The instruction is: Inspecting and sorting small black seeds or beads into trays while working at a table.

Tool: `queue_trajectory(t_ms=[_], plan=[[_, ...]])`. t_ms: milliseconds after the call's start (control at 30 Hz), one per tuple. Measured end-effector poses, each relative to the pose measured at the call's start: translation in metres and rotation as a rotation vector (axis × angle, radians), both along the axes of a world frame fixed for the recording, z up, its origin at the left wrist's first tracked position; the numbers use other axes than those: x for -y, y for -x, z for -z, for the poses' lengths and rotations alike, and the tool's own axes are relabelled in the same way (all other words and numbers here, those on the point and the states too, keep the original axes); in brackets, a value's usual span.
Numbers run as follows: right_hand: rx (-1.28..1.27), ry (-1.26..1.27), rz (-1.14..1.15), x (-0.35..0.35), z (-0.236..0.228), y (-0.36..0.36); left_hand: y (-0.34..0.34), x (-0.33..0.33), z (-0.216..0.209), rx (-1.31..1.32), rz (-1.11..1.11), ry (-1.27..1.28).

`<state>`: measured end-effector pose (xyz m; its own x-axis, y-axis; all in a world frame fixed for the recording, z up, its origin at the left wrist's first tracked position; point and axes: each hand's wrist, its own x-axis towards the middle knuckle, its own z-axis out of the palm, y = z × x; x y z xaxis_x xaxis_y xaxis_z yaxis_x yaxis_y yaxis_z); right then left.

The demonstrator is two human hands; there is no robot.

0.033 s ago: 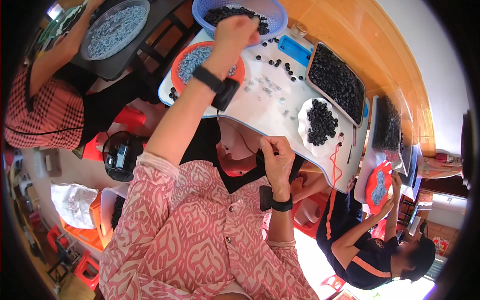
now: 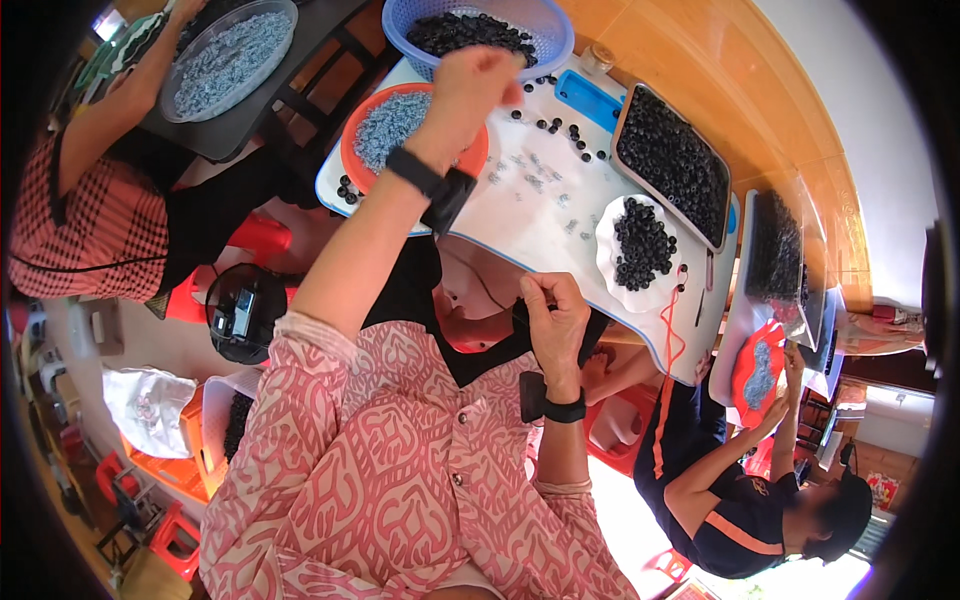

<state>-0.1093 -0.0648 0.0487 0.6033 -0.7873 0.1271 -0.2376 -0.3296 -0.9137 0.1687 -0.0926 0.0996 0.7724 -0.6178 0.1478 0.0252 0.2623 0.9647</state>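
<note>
My left hand (image 2: 468, 92) reaches over the white table (image 2: 540, 215), between a blue-violet basket (image 2: 420, 62) and an orange bowl (image 2: 478, 150). Its fingers are bent together, and what they hold, if anything, is hidden. Black ring-like parts (image 2: 470, 35) lie in the basket; small grey-blue pieces (image 2: 392, 125) fill much of the bowl. Low in front of my body, off the table's near edge, my right hand (image 2: 557, 320) is closed with thumb pressed to forefinger. Something dark shows by its fingertips, too unclear to name. Each wrist wears a black band with a box.
A tray of black parts (image 2: 672, 165), a white scalloped plate (image 2: 608, 245) with more of them, and a blue tray (image 2: 588, 100) stand on the table. Loose parts are scattered between. A co-worker (image 2: 740, 510) sits at right, another person (image 2: 95, 215) at far left.
My left hand has come slightly back from the basket, toward me. My right hand stays where it was.
</note>
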Motion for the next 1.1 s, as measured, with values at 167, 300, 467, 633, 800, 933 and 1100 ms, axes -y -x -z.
queue_trajectory(t_ms=[167, 300, 467, 633, 800, 933, 1100], plan=[[-0.032, 0.011, 0.003, 0.003, 0.004, 0.005, 0.06, -0.019, 0.05, 0.446, 0.179, -0.362], [-0.048, 0.018, 0.034, 0.005, 0.006, 0.009, 0.085, -0.027, 0.071, 0.962, 0.185, -0.673], [0.027, 0.018, 0.015, 0.006, 0.013, 0.011, 0.091, -0.028, 0.075, 1.066, 0.17, -0.706], [0.026, 0.028, 0.049, 0.008, 0.012, 0.016, 0.098, -0.028, 0.077, 1.02, 0.169, -0.693], [0.072, 0.001, 0.165, 0.012, 0.019, 0.021, 0.124, -0.037, 0.079, 0.767, 0.293, -0.608], [0.072, 0.086, 0.142, 0.016, 0.026, 0.02, 0.139, -0.04, 0.087, 0.791, 0.269, -0.442], [0.212, -0.137, 0.26, 0.018, 0.036, 0.023, 0.161, -0.049, 0.057, 0.107, 0.628, -0.406]])
